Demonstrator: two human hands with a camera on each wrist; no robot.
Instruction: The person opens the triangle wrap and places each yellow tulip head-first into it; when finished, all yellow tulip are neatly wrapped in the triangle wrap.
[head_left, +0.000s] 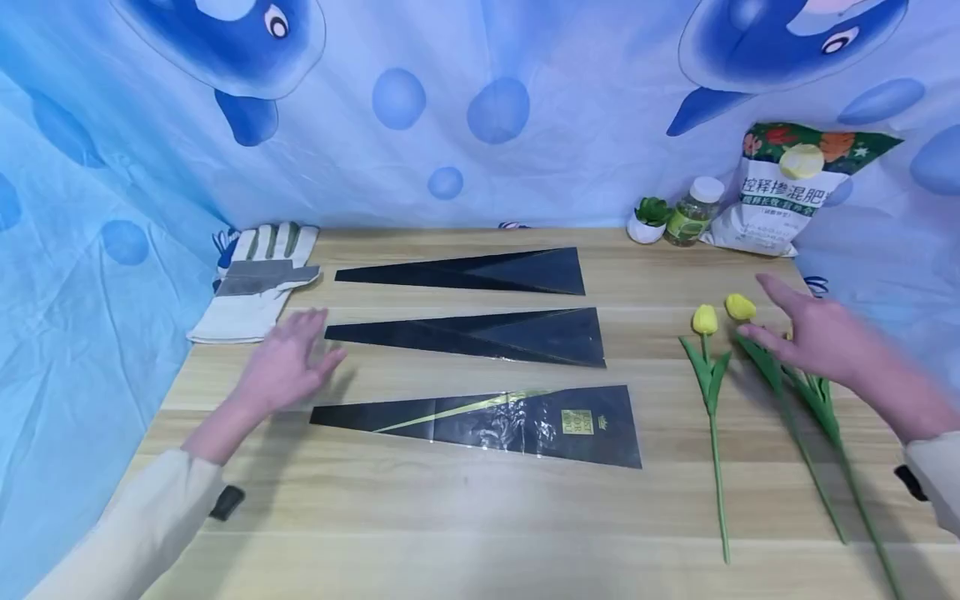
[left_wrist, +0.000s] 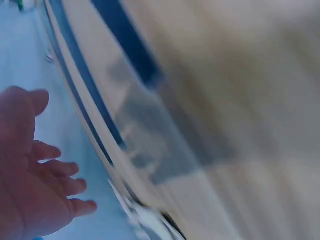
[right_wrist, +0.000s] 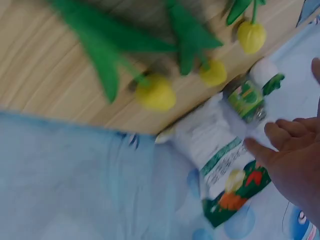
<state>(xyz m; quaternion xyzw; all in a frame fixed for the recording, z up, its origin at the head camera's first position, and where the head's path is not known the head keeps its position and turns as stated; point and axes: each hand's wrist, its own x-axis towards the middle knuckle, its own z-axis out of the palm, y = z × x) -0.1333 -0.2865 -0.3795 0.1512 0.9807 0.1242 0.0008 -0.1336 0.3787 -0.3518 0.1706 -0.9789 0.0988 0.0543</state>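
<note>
My left hand (head_left: 288, 362) hovers above the table's left side, fingers spread and holding nothing, close to a pair of work gloves (head_left: 251, 287). Three dark wrapping sleeves lie in a column to its right: a back one (head_left: 517, 271), a middle one (head_left: 517, 335) and a front one (head_left: 510, 425) with gold print. On the right, my right hand (head_left: 825, 337) is over yellow artificial tulips, with nothing in its fingers. The left tulip (head_left: 705, 321) lies apart; a middle tulip (head_left: 741, 307) and a third tulip (head_left: 832, 417), its bloom mostly hidden, lie under or beside the hand.
At the back right stand a small potted succulent (head_left: 648, 218), a clear jar with a white lid (head_left: 693, 212) and a fertilizer bag (head_left: 787, 187). A blue curtain (head_left: 450, 108) with whale pictures borders the wooden table (head_left: 450, 533) at the back and sides.
</note>
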